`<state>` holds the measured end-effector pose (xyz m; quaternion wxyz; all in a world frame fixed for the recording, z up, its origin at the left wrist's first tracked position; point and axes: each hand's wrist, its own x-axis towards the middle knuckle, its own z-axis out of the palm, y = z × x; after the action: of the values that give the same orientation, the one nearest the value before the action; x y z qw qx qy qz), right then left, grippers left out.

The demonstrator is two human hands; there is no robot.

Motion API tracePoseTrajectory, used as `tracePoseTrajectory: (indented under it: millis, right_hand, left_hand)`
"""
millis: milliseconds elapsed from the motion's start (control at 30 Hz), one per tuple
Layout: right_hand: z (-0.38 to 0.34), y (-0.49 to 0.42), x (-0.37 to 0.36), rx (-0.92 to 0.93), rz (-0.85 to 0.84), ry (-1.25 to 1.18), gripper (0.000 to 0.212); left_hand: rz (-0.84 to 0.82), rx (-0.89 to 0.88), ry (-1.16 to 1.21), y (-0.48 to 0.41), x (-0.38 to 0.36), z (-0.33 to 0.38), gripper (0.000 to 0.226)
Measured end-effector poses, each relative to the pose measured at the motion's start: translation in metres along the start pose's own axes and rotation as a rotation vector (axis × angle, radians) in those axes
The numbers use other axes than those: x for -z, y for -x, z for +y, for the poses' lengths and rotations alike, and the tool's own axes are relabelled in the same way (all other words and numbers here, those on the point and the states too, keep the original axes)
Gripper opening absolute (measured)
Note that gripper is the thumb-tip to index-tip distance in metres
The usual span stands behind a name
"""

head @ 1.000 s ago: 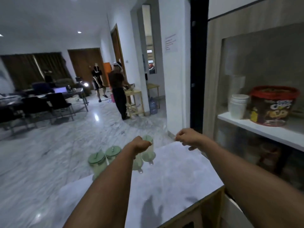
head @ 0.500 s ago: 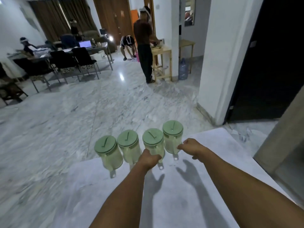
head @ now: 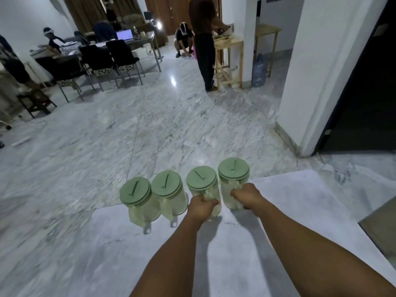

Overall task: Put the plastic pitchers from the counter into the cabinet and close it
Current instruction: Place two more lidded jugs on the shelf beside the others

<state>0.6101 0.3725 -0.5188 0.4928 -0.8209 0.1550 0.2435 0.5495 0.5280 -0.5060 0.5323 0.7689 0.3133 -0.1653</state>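
Several clear plastic pitchers with green lids stand in a row along the far edge of the white marble counter (head: 278, 221). My left hand (head: 201, 207) is closed around the handle of the third pitcher from the left (head: 201, 179). My right hand (head: 246, 196) grips the handle of the rightmost pitcher (head: 233, 170). The leftmost pitcher (head: 135, 191) and the second pitcher (head: 167, 184) stand untouched, their handles pointing toward me. The cabinet is out of view.
Beyond the counter lies a marble floor (head: 150, 125). A white pillar (head: 317, 71) and a dark doorway (head: 364, 93) are at the right. A person (head: 203, 43) stands at a wooden table (head: 229, 58) far back; chairs and desks fill the far left.
The view swung from the cabinet shelves down to the counter. Both my hands reached forward and closed on the handles of the two right-hand pitchers.
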Motion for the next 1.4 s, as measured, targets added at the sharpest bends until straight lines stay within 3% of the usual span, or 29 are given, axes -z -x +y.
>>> tracePoseTrajectory:
  millis: [133, 233, 433, 533, 733, 900, 967, 1033, 1167, 1267, 1400]
  right_hand:
    - [-0.005, 0.036, 0.028, 0.017, 0.046, -0.066, 0.031]
    - [0.001, 0.078, 0.052, 0.048, 0.123, -0.11, 0.031]
    - [0.046, 0.212, 0.098, 0.104, 0.327, -0.174, 0.029]
    - [0.082, 0.293, 0.121, 0.091, 0.42, -0.193, 0.032]
    - [0.166, 0.47, 0.185, -0.099, 0.517, -0.17, 0.033]
    - [0.242, 0.615, 0.241, -0.34, 0.48, -0.221, 0.023]
    - [0.268, 0.676, 0.257, -0.402, 0.51, -0.257, 0.023]
    - [0.295, 0.736, 0.273, -0.418, 0.601, -0.272, 0.023]
    - [0.343, 0.846, 0.305, -0.392, 0.768, -0.309, 0.026]
    - [0.372, 0.911, 0.332, -0.301, 0.981, -0.35, 0.026]
    - [0.404, 0.954, 0.359, -0.143, 1.265, -0.394, 0.026]
  left_hand:
    - [-0.025, -0.063, 0.006, 0.036, 0.01, 0.015, 0.026]
    - [-0.081, -0.111, -0.038, 0.075, 0.013, 0.021, 0.031]
    - [-0.262, -0.313, -0.129, 0.168, 0.003, 0.011, 0.041]
    - [-0.339, -0.411, -0.152, 0.22, -0.012, 0.001, 0.036]
    - [-0.644, -0.498, -0.31, 0.336, -0.08, -0.015, 0.055]
    - [-0.982, -0.517, -0.569, 0.453, -0.156, -0.017, 0.065]
    - [-1.062, -0.573, -0.644, 0.506, -0.186, -0.021, 0.06]
    - [-1.128, -0.64, -0.688, 0.562, -0.216, -0.024, 0.048]
    - [-1.23, -0.765, -0.654, 0.673, -0.277, -0.036, 0.049]
    - [-1.314, -0.874, -0.47, 0.746, -0.316, -0.047, 0.053]
    - [-1.293, -1.01, -0.249, 0.813, -0.368, -0.059, 0.052]
